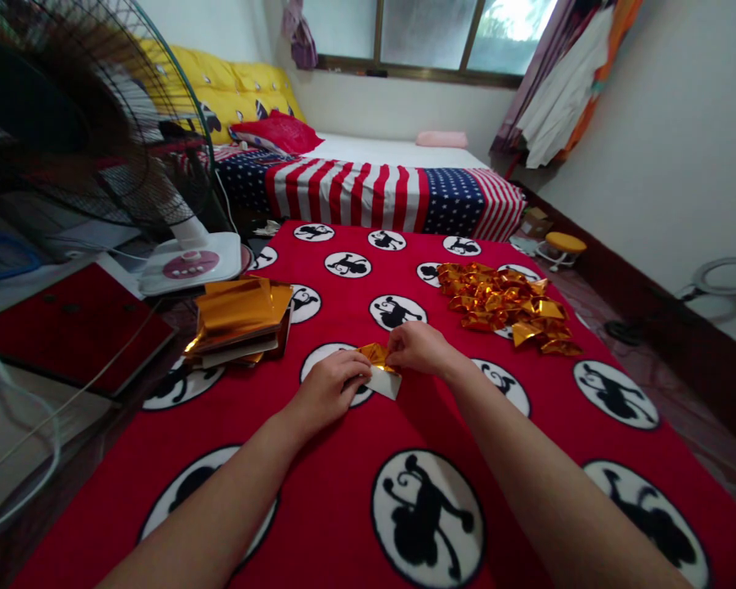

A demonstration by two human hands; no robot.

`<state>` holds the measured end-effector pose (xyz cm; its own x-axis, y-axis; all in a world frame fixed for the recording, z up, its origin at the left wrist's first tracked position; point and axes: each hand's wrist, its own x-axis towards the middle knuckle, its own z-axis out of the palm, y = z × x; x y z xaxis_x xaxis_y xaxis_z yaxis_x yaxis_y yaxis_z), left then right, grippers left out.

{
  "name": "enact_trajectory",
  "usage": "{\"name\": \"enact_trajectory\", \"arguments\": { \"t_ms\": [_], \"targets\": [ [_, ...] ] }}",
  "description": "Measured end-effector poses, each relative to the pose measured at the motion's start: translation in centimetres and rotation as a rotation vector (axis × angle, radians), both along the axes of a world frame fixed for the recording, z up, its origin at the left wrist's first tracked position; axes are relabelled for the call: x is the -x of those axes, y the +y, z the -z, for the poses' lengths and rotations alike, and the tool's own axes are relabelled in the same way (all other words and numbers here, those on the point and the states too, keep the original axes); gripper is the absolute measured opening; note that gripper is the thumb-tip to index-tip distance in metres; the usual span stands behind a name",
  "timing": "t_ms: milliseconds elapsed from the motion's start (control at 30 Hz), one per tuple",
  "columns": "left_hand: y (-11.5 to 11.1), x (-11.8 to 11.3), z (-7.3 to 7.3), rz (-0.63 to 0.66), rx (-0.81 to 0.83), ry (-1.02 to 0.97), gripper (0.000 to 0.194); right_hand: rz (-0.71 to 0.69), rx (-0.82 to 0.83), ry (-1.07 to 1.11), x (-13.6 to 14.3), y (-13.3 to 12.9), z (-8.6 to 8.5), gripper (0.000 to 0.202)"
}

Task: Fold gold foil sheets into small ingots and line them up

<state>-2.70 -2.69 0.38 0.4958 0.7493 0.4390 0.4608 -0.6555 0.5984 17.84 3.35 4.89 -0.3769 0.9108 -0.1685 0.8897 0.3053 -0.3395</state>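
Observation:
Between my two hands, on the red cloth with monkey prints [319, 458], lies a partly folded sheet of gold foil paper [385, 381], its white back showing along the near side. My left hand [333, 379] pinches its left end. At its far right edge the fingers of my right hand [422, 347] are closed on the gold part. Fingertips cover some of the folds. Off to the left sits a stack of flat gold foil sheets [239, 315]. Farther right is a heap of folded gold foil pieces [503, 303].
A standing fan [190, 254] is close on the left, beside a dark red board [67, 315] and loose cables. Beyond the cloth is a bed [356, 192] with a flag-patterned cover. A yellow stool [565, 242] and a ring-shaped stand [727, 276] are at the right.

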Motion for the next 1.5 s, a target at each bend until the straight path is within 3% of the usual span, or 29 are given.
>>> {"name": "enact_trajectory", "arguments": {
  "t_ms": [200, 367, 467, 667, 833, 1200, 1433, 1500],
  "targets": [
    [-0.2, 0.4, -0.4, 0.014, -0.174, 0.085, 0.017, -0.15, -0.116, 0.003, 0.6, 0.8, 0.2, 0.009],
    [-0.5, 0.6, -1.4, -0.076, -0.31, -0.078, 0.017, -0.228, -0.072, 0.032, 1.1, 0.5, -0.2, 0.01],
    [-0.6, 0.4, -1.6, -0.107, -0.245, -0.155, 0.019, -0.209, -0.062, 0.04, 1.4, 0.1, -0.3, 0.011],
    [0.1, -0.1, -0.5, 0.025, -0.02, 0.049, 0.021, -0.054, -0.089, 0.176, 1.2, -1.4, 1.0, 0.008],
    [0.2, -0.3, -0.2, 0.046, -0.017, 0.076, 0.021, -0.029, -0.056, 0.293, -0.2, -2.5, 2.2, 0.007],
    [0.2, -0.2, -0.1, 0.054, -0.013, 0.078, 0.021, -0.033, -0.036, 0.376, -1.5, -4.1, 3.0, 0.004],
    [-0.1, 0.0, -0.9, 0.077, 0.01, 0.103, 0.022, -0.119, -0.053, 0.461, -2.5, -6.0, 2.4, 0.017],
    [-0.3, 0.0, -1.2, 0.073, 0.026, 0.122, 0.031, -0.115, -0.05, 0.47, -2.8, -6.5, 2.4, 0.027]
  ]
}}
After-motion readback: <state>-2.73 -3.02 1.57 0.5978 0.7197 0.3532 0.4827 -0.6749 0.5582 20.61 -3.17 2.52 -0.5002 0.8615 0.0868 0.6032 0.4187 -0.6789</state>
